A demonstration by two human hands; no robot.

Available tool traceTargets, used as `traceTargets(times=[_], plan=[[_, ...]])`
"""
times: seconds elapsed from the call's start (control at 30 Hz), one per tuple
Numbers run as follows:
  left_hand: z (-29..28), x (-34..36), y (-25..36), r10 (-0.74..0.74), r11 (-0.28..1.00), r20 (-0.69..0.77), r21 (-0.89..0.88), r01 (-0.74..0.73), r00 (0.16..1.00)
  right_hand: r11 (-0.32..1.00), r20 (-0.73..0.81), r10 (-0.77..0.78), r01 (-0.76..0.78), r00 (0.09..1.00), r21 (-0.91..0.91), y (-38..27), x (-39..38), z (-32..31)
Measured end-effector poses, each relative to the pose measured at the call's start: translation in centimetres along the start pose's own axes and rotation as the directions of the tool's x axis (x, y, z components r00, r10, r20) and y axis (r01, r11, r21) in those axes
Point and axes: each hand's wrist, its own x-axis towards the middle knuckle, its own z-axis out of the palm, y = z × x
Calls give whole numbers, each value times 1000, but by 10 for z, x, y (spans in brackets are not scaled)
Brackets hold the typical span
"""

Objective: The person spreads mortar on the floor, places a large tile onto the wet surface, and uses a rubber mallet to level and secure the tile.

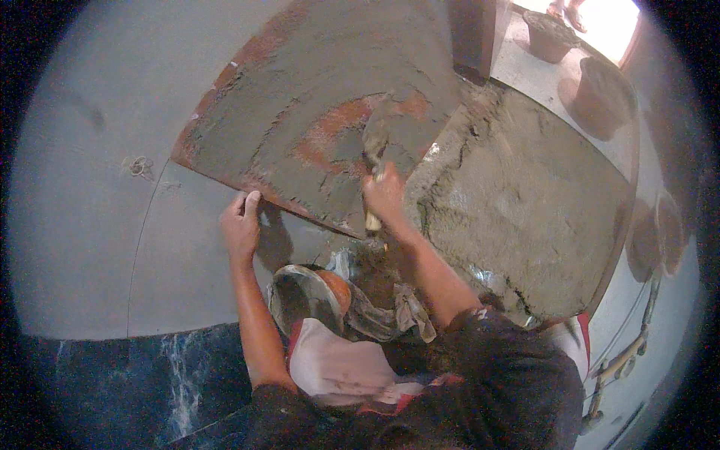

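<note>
A large reddish slab (296, 15) lies tilted before me, most of its face coated with wet grey mortar (262, 112). Reddish patches show through near its middle. My left hand (241, 225) is closed on the slab's near edge, thumb and fingertips pinching it. In my right hand (385, 196) is a trowel (375, 139) with a pale wooden handle. Its mortar-smeared blade, partly blurred, rests against the coated face beside the bare patch. Right of the slab spreads a rough bed of mortar (525, 199).
Close to my knees sit a dirty bowl (296, 296), a rounded orange object (335, 289) and a crumpled rag (409, 311). Two mortar-caked tubs (551, 37) (604, 97) stand far right, near another person's feet (574, 15). A wooden-handled tool (626, 360) lies at the right.
</note>
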Motion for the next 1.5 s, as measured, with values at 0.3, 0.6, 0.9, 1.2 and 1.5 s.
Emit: traceTargets(times=[0.3,0.6,0.9,1.2,1.5], plan=[[-13,-3,-12,39,998,21,41,-40,999,999,429,34,-17,903,-45,-52,-67,-7],[-3,12,-6,7,996,119,-91,4,993,678,837,-541,630,79,379,82,-133,-56],[-11,11,2,-91,716,44,-692,96,995,700,941,-263,630,-212,337,-57,-184,-13],[-5,18,17,-161,717,-15,-689,107,987,728,934,-100,615,-343,304,-45,-75,-3],[-57,3,51,-394,817,161,-389,425,905,913,605,-45,278,795,-297,-180,307,-200]])
